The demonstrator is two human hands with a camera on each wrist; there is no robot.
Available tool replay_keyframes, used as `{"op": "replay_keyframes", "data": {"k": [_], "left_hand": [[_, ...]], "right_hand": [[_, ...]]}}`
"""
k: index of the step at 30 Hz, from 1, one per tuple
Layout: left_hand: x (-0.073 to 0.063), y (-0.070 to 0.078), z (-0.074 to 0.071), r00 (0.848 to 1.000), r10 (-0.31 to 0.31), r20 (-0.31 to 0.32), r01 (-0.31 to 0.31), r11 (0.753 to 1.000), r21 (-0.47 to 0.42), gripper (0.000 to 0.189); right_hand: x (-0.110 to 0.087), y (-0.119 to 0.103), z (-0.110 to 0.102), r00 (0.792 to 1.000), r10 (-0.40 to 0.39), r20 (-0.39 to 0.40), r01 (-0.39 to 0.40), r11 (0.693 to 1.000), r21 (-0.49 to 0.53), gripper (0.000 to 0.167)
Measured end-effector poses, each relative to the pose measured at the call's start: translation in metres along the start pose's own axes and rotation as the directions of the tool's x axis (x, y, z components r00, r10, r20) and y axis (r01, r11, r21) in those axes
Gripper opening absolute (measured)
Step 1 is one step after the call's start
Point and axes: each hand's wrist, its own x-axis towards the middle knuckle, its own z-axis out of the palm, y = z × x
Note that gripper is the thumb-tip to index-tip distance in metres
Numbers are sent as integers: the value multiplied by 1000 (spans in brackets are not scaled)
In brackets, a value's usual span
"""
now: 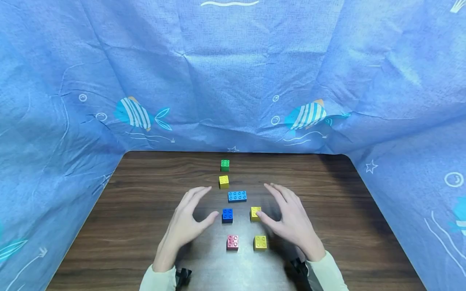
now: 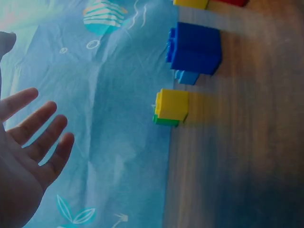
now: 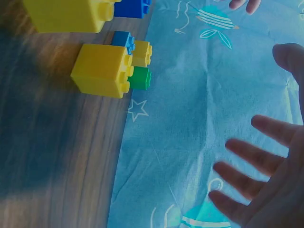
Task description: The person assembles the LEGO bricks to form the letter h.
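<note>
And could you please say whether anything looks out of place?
Nothing stands out: all seven bricks sit studs up on the table, apart and seemingly undamaged; the left hand and right hand hold nothing. The cloth is merely creased.

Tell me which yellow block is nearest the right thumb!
The middle yellow block; in the head view, the right hand overlaps it with its thumb. Another yellow block is beside the pink block; the third yellow block is near the green block.

Showing right hand (image 3: pixel 284 190) at right edge with spread fingers (image 3: pixel 256 157); got two yellow blocks (image 3: pixel 99 70) at left, with green block (image 3: pixel 139 79) partly hidden behind one; also got dark blue block (image 3: pixel 131 8) at top; can see wooden table (image 3: pixel 90 137), blue cloth (image 3: pixel 175 99).
</note>
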Motion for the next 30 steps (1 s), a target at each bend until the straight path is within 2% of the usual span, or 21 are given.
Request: {"op": "replay_keyframes", "data": {"k": [2, 6, 10, 16, 20, 23, 26, 30], "left_hand": [[-7, 0, 1, 1000, 0, 4, 0, 1000, -11, 66], [-20, -2, 5, 999, 22, 37, -21, 1000, -19, 61], [-32, -5, 14, 993, -2, 120, 0, 1000, 17, 57], [-44, -8, 27, 975, -20, 223, 8, 998, 56, 63], [-48, -10, 34, 952, -25, 305, 9, 998, 55, 66], [-50, -11, 38, 921, -49, 386, 20, 997, 80, 68], [-52, -11, 40, 897, -55, 438, 13, 995, 100, 70], [-51, -10, 44, 893, -32, 450, -6, 996, 83, 67]], "right_hand": [[-5, 1, 0, 1000, -15, -15, 16, 999, 34, 71], [-17, 4, 3, 999, -35, 7, 34, 997, 73, 64], [-28, 7, 9, 996, -37, 78, 32, 998, 60, 64], [-42, 12, 21, 987, 8, 161, -11, 1000, 20, 70], [-48, 16, 29, 988, -62, 140, 64, 998, -6, 69], [-52, 17, 36, 985, -114, 128, 121, 992, -47, 67], [-53, 17, 40, 981, -117, 154, 128, 990, -63, 67], [-54, 15, 43, 977, -92, 191, 105, 993, -56, 66]]}}
